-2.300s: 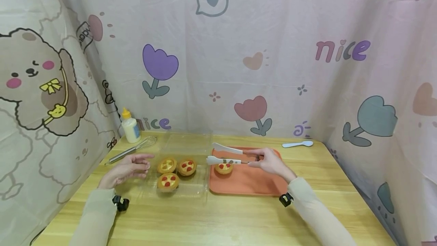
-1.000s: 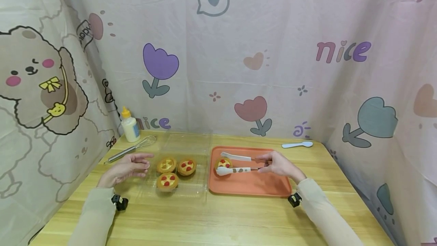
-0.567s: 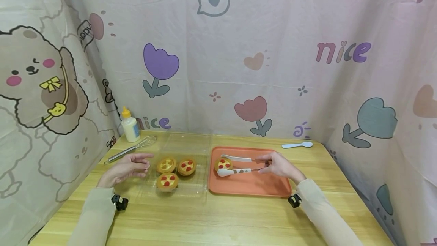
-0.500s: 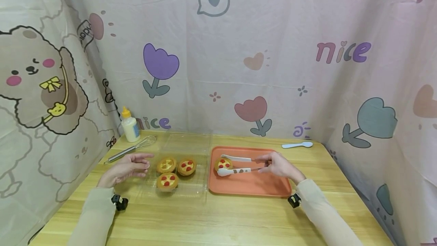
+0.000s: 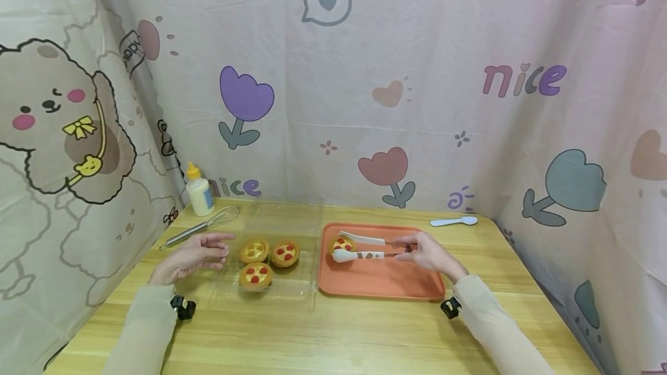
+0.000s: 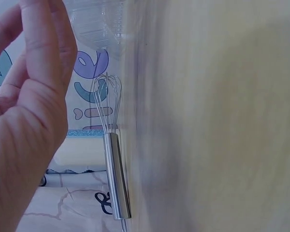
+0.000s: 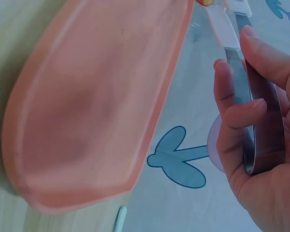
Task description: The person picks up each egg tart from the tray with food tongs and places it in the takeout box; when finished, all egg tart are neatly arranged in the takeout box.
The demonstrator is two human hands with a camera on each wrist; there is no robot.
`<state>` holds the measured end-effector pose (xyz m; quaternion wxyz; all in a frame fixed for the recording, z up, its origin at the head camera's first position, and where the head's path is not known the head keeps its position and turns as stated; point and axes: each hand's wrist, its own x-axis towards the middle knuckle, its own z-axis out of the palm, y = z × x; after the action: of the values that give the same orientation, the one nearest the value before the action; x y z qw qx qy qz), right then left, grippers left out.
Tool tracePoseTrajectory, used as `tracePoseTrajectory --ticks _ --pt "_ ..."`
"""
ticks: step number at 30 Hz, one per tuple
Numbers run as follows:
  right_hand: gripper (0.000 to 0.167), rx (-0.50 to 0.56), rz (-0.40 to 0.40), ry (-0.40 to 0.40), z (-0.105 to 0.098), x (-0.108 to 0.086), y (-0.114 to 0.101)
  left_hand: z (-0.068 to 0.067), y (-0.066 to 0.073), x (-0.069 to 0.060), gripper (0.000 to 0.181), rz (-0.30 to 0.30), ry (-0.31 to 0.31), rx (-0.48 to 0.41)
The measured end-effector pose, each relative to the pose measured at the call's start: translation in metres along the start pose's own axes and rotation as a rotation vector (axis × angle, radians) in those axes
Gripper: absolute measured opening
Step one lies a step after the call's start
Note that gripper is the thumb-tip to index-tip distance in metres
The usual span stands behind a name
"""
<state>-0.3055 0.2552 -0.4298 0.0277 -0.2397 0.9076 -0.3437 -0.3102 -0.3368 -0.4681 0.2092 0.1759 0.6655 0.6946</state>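
Right grip clamped on tongs pointing left; tart between their tips (left grip, fingers loose, sits farther).

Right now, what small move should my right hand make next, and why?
Probably squeeze the tongs a little: your right hand holds them, and their arms straddle the red-topped tart on the orange tray, but the head view doesn't settle whether they grip it firmly.
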Motion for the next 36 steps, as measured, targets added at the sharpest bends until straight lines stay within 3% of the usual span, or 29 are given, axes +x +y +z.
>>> tracePoseTrajectory --ticks 5,12,22,31,36 --pt "0.038 0.01 -0.011 0.017 -0.005 0.001 -0.005 0.0 0.001 0.001 0.045 -0.004 0.002 0.017" --pt "0.038 0.036 -0.026 0.032 -0.008 0.002 -0.013 0.004 0.005 0.013 0.059 -0.048 0.065 0.079" --pt "0.038 -0.014 -0.039 0.01 -0.006 0.01 -0.022 0.0 0.002 -0.001 0.052 0.009 -0.004 0.035" --pt "0.038 -0.018 -0.013 0.019 -0.008 0.011 -0.023 0.001 0.003 -0.003 0.05 -0.021 0.024 0.004" --pt "0.038 -0.017 -0.004 0.044 -0.011 0.008 -0.023 0.0 0.003 -0.001 0.048 -0.01 0.006 0.002"
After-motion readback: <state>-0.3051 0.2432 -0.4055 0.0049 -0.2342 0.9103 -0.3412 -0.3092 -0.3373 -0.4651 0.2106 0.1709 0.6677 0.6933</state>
